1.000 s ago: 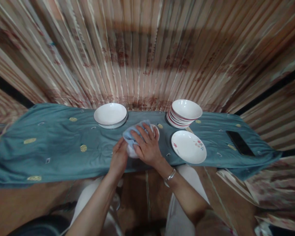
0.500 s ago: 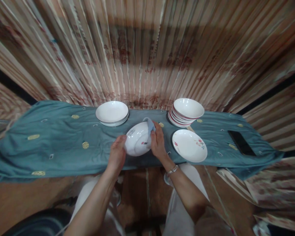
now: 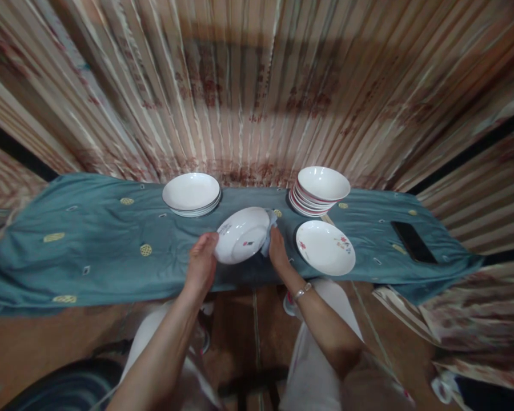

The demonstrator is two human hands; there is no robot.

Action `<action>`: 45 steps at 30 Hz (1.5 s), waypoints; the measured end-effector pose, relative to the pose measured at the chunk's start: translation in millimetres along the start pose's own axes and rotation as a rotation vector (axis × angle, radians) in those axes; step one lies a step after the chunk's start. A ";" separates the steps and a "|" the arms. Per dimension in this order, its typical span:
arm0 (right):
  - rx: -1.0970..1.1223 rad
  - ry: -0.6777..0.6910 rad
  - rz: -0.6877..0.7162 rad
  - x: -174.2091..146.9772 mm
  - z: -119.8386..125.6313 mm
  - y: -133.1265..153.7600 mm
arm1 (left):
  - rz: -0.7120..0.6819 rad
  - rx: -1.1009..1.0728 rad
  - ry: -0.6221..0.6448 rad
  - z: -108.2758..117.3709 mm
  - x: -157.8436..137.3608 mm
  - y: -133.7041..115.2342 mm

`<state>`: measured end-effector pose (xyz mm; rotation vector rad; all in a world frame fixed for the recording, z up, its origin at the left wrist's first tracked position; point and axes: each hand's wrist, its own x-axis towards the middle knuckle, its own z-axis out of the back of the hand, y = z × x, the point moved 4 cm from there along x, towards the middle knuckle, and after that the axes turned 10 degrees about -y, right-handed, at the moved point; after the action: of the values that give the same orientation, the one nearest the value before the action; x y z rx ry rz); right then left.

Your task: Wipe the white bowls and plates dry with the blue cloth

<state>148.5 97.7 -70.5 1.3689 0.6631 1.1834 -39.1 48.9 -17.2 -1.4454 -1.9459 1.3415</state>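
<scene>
A long worktop (image 3: 245,197) stretches from left to right under a creased teal cloth (image 3: 111,268) printed with yellow pineapple-like motifs and small pale rectangles, its edge draping over the front. Toward the back, left of centre, sits a stack of dark-rimmed white plates (image 3: 192,194); back right stands a taller stack of red-banded white dishes (image 3: 321,188). Just in front lies a flower-decorated white plate (image 3: 323,249), face up. Farther right, a black phone-like slab (image 3: 413,242) rests flat.

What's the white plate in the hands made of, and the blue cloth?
The round white plate looks like glazed ceramic: smooth, with shiny highlights. The pale blue cloth in the right hand seems matte fabric, since it looks crumpled; I can't tell which fibre.
</scene>
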 end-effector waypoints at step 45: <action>0.157 0.048 -0.050 23.3 -13.5 3.5 | -0.037 -0.012 -0.039 -11.6 -2.3 1.6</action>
<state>143.0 123.3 -63.1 1.4489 0.8345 1.1470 -28.7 52.3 -12.4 -1.3916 -1.9983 1.3546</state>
